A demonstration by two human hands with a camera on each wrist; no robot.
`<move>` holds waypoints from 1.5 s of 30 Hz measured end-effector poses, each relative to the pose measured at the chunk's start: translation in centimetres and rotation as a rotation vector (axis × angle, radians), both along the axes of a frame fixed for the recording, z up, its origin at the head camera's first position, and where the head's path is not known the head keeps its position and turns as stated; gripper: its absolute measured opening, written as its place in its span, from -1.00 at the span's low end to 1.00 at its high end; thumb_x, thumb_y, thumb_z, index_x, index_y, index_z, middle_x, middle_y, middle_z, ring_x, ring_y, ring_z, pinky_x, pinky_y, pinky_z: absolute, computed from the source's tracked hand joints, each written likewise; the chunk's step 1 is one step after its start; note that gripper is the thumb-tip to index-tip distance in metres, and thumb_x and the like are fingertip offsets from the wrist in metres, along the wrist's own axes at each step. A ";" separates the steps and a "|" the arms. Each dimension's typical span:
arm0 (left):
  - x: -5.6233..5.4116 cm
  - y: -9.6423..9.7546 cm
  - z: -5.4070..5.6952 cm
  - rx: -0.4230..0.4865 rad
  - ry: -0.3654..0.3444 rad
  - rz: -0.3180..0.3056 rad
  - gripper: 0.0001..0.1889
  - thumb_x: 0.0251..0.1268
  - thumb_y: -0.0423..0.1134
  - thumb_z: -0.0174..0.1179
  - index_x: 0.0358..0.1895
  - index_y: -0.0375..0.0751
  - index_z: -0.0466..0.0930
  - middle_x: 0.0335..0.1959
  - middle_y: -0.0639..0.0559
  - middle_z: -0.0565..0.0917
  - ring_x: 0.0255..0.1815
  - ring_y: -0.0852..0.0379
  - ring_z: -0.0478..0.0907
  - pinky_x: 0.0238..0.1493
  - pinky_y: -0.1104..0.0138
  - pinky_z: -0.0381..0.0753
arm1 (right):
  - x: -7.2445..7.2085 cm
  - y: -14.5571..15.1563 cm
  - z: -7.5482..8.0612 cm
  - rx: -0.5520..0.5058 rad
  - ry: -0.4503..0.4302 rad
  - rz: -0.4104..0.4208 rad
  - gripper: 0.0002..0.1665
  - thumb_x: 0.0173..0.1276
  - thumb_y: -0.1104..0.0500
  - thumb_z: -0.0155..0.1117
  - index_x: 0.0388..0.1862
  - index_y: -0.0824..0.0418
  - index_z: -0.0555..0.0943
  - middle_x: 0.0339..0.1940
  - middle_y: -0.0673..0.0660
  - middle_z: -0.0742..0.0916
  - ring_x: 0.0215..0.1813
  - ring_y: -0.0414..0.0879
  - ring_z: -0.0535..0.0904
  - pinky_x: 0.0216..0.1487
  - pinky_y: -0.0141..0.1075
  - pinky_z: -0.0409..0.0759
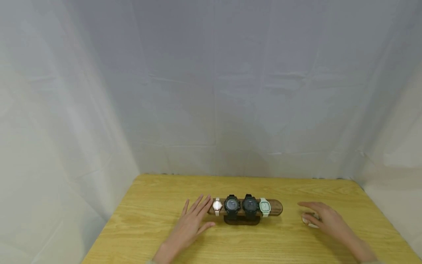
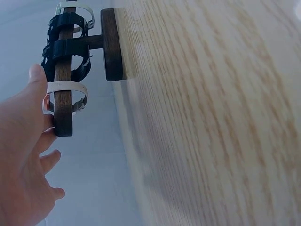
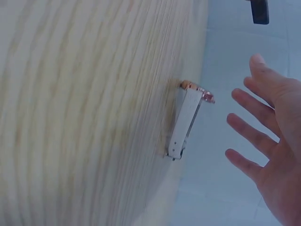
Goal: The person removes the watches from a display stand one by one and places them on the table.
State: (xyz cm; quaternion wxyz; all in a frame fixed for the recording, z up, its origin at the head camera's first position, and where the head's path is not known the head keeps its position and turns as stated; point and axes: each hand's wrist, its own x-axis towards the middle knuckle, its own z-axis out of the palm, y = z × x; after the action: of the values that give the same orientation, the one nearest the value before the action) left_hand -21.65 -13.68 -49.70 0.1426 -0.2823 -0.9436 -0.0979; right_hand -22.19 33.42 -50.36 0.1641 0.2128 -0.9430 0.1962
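A dark wooden watch stand (image 1: 276,207) bears several watches in a row. From left to right these are a white-strapped watch (image 1: 217,206) with a rose-gold case, two bulky black watches (image 1: 250,207) and a mint-green square watch (image 1: 265,207). My left hand (image 1: 188,226) lies with fingers spread at the stand's left end, fingertips right at the bar beside the white-strapped watch. To the right, a loose white-strapped watch (image 3: 187,120) with a rose-gold case lies on the table. My right hand (image 1: 331,223) hovers over it, fingers extended and apart from it, partly hiding it in the head view.
The wooden table (image 1: 148,205) has a light grain. Its far edge runs along a pale hanging sheet (image 1: 211,110), which also encloses both sides. The stand's dark foot (image 2: 112,44) rests on the tabletop below the bar.
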 end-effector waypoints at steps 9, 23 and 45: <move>0.0 -0.1 0.0 -0.012 0.020 -0.003 -0.22 0.44 0.14 0.15 0.59 -0.11 0.15 0.61 0.03 0.14 0.62 -0.07 0.08 0.55 -0.22 -0.04 | -0.1 -2.2 0.2 -0.062 0.082 0.065 -0.40 0.28 0.17 0.50 0.30 0.19 0.60 0.13 0.19 0.75 -0.12 -0.03 0.74 -0.19 -0.15 0.77; 0.0 -0.1 0.0 -0.015 -0.006 -0.001 -0.22 0.45 0.14 0.14 0.60 -0.11 0.13 0.62 0.03 0.11 0.62 -0.08 0.06 0.56 -0.21 -0.08 | -1.2 -6.3 1.0 -0.024 0.139 0.147 -0.04 0.12 -0.03 0.60 0.47 0.15 0.43 0.37 0.24 0.60 0.28 0.28 0.56 0.24 0.30 0.52; 0.2 0.0 0.1 -0.041 0.000 0.010 -0.21 0.50 0.32 -0.16 0.61 -0.09 0.10 0.62 0.03 0.10 0.63 -0.05 0.02 0.56 -0.20 -0.07 | -2.6 -10.9 0.1 0.114 0.163 0.183 0.05 0.07 -0.27 0.55 0.47 0.15 0.45 0.34 0.16 0.64 0.29 0.15 0.58 0.28 0.23 0.52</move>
State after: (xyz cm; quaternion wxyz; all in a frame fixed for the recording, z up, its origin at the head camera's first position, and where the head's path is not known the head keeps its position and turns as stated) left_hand -21.47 -13.68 -49.60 0.1372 -0.2803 -0.9469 -0.0776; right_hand -24.80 22.50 -50.24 0.2093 0.3221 -0.9128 0.1387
